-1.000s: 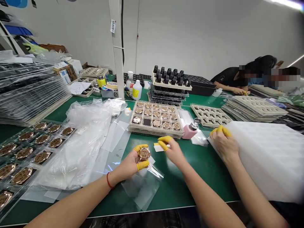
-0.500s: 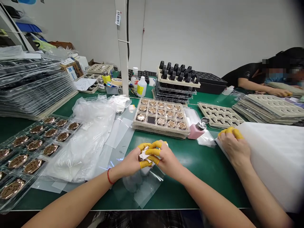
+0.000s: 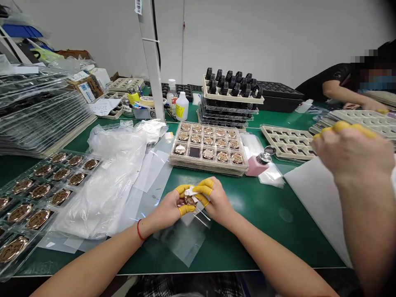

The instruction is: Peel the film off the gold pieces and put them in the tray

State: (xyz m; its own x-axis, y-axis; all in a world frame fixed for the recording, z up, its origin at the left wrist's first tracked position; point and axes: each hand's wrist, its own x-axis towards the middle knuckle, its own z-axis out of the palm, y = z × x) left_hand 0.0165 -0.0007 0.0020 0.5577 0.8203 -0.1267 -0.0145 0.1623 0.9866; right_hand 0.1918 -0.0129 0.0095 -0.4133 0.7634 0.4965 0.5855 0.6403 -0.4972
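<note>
Yellow finger covers are on both my hands. My left hand [image 3: 173,206] holds a round gold-coloured part [image 3: 189,200] by its edge, low over the green table. My right hand [image 3: 215,200] pinches a white cloth [image 3: 191,191] against the upper side of that part. Beneath my hands lies a clear plastic sheet [image 3: 187,243]. Just beyond them stands a stack of trays [image 3: 210,168], its top one filled with similar gold parts except for one dark slot in the front row.
A pink pump bottle [image 3: 257,164] stands right of the tray stack. Plastic bags [image 3: 108,177] and a tray of gold parts [image 3: 40,191] lie left. A co-worker's blurred arm [image 3: 361,185] reaches in from the right; another person sits at the far right.
The gold part shows more between my hands, with the cloth now on its upper side. The co-worker's hand at the right has risen, and the white foam sheet there has shifted. The view has moved slightly.
</note>
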